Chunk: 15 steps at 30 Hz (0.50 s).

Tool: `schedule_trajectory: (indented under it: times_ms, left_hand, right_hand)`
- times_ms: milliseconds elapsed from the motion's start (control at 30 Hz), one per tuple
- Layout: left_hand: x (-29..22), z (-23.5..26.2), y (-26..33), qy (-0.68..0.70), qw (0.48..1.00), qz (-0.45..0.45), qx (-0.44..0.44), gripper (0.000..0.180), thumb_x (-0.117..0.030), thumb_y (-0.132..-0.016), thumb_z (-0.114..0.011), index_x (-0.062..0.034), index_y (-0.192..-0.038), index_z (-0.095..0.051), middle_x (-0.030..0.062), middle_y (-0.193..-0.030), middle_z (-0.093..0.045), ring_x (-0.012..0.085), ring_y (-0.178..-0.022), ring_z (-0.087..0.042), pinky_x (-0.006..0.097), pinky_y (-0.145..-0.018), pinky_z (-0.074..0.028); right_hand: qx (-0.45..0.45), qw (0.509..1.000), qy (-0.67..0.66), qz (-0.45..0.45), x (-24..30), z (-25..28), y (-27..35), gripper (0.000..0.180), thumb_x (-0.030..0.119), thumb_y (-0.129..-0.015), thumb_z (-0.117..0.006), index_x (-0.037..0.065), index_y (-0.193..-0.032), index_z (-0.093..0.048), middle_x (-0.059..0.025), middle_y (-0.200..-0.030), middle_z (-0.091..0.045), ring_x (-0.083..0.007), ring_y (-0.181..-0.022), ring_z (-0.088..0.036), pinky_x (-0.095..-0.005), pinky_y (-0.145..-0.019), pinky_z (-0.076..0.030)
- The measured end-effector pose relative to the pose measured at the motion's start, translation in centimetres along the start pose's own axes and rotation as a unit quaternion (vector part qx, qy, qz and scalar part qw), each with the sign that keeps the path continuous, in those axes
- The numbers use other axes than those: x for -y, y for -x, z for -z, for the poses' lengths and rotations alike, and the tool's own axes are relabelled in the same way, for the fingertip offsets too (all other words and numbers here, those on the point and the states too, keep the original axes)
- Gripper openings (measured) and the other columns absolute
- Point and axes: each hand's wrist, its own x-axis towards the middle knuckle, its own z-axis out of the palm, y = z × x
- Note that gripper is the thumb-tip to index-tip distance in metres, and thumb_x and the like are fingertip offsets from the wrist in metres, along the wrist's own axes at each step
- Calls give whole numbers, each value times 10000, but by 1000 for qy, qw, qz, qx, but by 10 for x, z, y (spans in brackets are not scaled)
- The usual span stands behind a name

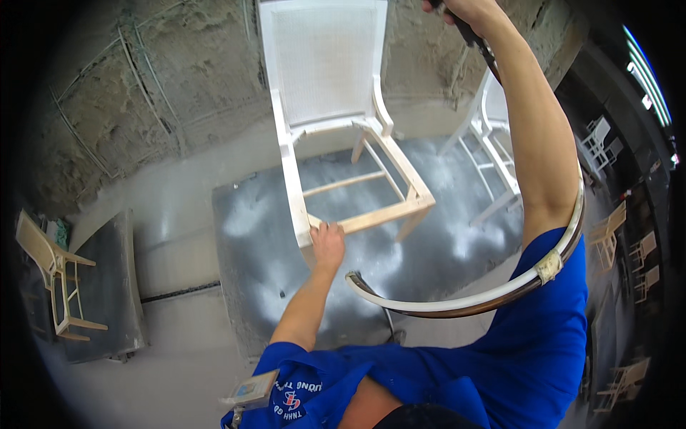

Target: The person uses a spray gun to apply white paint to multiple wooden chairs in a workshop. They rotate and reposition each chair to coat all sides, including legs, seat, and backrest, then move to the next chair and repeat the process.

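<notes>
A chair frame (325, 64) without a seat pad stands in front of me. Its back and arms look white, while the front rail and lower bars show bare pale wood. My left hand (329, 244) grips the front left corner of the seat frame, fingers curled over the rail. At the top edge, my raised right hand (471, 13) is closed around the dark handle of a spray gun (468, 32); the gun's front end is out of the picture. A white and brown hose pair (464, 307), bound with tape, loops around my right arm.
Under the chair lies a dark board (250, 207) with white spray patches. Close by on the right stands another white chair (489, 136). A bare wood chair (61, 272) is at far left, several more along the right. A rough, stained wall (193, 79) rises behind.
</notes>
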Motion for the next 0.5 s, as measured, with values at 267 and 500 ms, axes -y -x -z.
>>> schedule_trajectory:
  times_ms: [267,500]
  left_hand:
    - [-20,5,-1,-74,995,56,28,241,-135,-885,-643,-94,-1095,-753,44,-1012,-658,280,-1077,-576,508,-978,-379]
    - [-46,7,5,-172,978,102,61,394,-215,-884,-710,-106,-1261,-671,12,-1099,-631,269,-1148,-528,517,-1001,-358]
  right_hand:
    - [68,898,274,338,-140,-11,84,298,188,-922,-650,116,-1200,-730,-77,-756,-693,-158,-684,-676,-336,-670,-552]
    - [98,992,-33,-73,-236,8,192,483,241,-889,-718,187,-1368,-682,-127,-994,-745,-218,-857,-706,-346,-809,-563]
